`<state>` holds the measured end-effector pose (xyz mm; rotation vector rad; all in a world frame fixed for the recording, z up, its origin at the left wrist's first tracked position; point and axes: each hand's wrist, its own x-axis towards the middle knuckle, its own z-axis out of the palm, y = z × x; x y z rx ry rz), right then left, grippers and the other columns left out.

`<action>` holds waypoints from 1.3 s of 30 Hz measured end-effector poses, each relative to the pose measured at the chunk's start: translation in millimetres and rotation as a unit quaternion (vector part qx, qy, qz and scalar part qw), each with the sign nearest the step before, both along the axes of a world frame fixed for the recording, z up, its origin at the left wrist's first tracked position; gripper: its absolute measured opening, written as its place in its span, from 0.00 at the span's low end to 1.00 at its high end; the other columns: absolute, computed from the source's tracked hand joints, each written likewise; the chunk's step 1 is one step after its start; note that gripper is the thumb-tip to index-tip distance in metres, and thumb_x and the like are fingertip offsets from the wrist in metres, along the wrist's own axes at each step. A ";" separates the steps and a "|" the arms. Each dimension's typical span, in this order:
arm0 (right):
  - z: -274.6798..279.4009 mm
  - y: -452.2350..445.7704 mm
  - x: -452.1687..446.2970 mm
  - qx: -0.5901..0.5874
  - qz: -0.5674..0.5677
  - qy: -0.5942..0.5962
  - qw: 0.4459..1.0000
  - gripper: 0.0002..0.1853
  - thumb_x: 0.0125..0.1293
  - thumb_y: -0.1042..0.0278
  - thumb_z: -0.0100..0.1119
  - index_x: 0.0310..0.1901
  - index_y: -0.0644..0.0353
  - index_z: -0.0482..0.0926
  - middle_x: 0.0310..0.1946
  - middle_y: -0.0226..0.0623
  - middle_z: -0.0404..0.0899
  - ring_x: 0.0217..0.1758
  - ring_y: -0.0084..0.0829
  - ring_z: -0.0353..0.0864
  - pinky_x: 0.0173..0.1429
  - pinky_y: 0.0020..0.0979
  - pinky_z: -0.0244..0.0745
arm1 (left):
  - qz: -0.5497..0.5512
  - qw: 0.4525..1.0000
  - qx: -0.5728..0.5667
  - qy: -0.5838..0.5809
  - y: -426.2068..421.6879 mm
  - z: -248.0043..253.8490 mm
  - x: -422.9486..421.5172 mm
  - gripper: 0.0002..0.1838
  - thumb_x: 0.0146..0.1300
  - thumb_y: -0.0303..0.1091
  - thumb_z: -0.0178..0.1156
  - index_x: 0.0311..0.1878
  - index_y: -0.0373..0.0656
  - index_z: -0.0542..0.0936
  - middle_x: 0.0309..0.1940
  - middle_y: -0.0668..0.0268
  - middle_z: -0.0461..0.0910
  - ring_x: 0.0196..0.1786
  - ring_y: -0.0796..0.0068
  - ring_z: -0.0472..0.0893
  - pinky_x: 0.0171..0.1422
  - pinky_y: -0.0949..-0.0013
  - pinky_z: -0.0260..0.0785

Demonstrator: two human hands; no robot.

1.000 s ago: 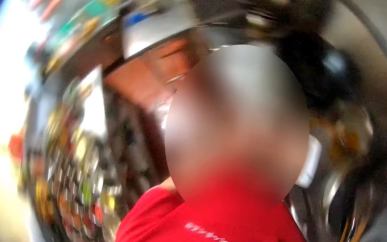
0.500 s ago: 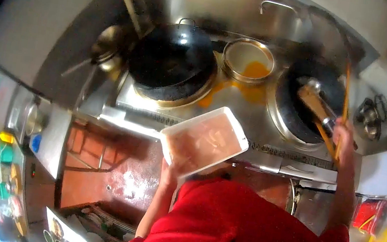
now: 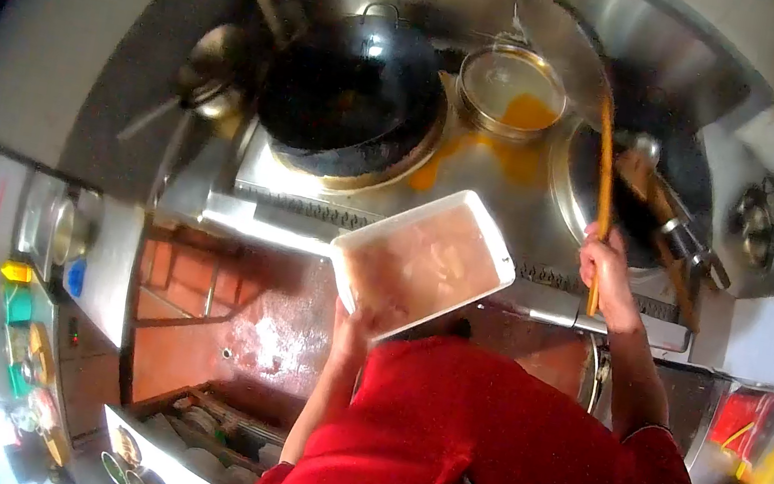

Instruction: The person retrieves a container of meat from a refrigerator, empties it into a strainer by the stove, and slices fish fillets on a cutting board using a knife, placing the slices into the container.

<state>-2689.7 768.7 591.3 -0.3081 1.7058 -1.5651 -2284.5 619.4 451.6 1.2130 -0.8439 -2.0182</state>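
My left hand (image 3: pixel 351 326) holds a white rectangular tray (image 3: pixel 347 281) at its lower left corner, in front of the stove. Pale pinkish pieces in cloudy liquid (image 3: pixel 430 259) lie in the tray. In my right hand (image 3: pixel 606 265) is the wooden handle of a long tool (image 3: pixel 606 160), fingers wrapped round it. Its wide, flat, greyish head (image 3: pixel 565 42) extends up and left, beside a round strainer-like pan (image 3: pixel 513 85) with orange residue. A black wok (image 3: pixel 349 99) sits on the left burner.
Brushes and metal-handled tools (image 3: pixel 662 200) rest over the right burner. Ladles and bowls (image 3: pixel 211 72) are at the stove's left. A steel counter (image 3: pixel 105 263) stands at left, with a crate of dishes (image 3: pixel 204 436) below.
The view was strongly blurred a second ago. Since half a second ago, my right hand has moved left with the long-handled tool, its head swinging left. The tray stays in my left hand.
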 end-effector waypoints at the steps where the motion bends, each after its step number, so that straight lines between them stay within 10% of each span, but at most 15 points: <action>1: -3.1 6.3 1.7 -0.006 -0.010 0.012 1.000 0.12 0.67 0.75 0.56 0.50 0.51 0.72 0.22 0.22 0.65 0.18 0.17 0.62 0.20 0.24 0.55 | 0.002 1.000 0.001 -0.014 -1.9 -7.9 3.6 0.30 0.73 0.32 0.56 0.76 0.43 0.63 0.60 0.56 0.77 0.58 0.62 0.82 0.60 0.58 0.78; 6: -17.8 49.0 0.2 -0.103 -0.054 -0.020 0.993 0.15 0.69 0.77 0.55 0.56 0.55 0.75 0.27 0.27 0.71 0.20 0.19 0.68 0.22 0.25 0.63 | 0.007 0.999 -0.025 0.024 -2.6 -33.4 8.2 0.36 0.64 0.32 0.59 0.77 0.48 0.64 0.57 0.59 0.77 0.54 0.61 0.80 0.56 0.59 0.77; 10: -41.4 90.6 11.3 0.059 0.029 0.060 0.996 0.17 0.75 0.67 0.59 0.61 0.64 0.75 0.30 0.27 0.73 0.28 0.24 0.77 0.33 0.29 0.75 | 0.022 1.000 -0.006 0.016 -5.0 -70.5 20.0 0.34 0.67 0.30 0.58 0.77 0.48 0.64 0.55 0.60 0.77 0.54 0.62 0.79 0.57 0.57 0.77; 15: -184.6 179.7 11.1 0.176 0.144 0.417 0.880 0.21 0.74 0.65 0.62 0.64 0.62 0.73 0.31 0.30 0.75 0.27 0.22 0.76 0.30 0.29 0.75 | 0.042 0.998 -0.020 -0.034 -1.0 -33.2 2.5 0.32 0.62 0.30 0.57 0.72 0.45 0.69 0.50 0.63 0.78 0.51 0.66 0.79 0.54 0.62 0.75; 20: -133.8 154.8 75.3 0.245 0.091 0.044 0.964 0.20 0.70 0.67 0.65 0.59 0.62 0.71 0.27 0.33 0.74 0.19 0.25 0.74 0.21 0.32 0.73 | 0.015 0.999 -0.030 0.001 -11.3 -38.7 10.7 0.30 0.63 0.28 0.56 0.71 0.46 0.69 0.49 0.65 0.78 0.46 0.69 0.79 0.50 0.64 0.76; 39: -165.3 130.6 76.9 0.136 0.256 -0.037 0.956 0.23 0.66 0.67 0.67 0.61 0.60 0.73 0.31 0.31 0.79 0.26 0.24 0.76 0.28 0.29 0.73 | -0.089 0.951 -0.269 -0.123 -104.5 104.1 -113.9 0.41 0.53 0.20 0.58 0.75 0.36 0.66 0.57 0.58 0.77 0.52 0.68 0.79 0.53 0.66 0.76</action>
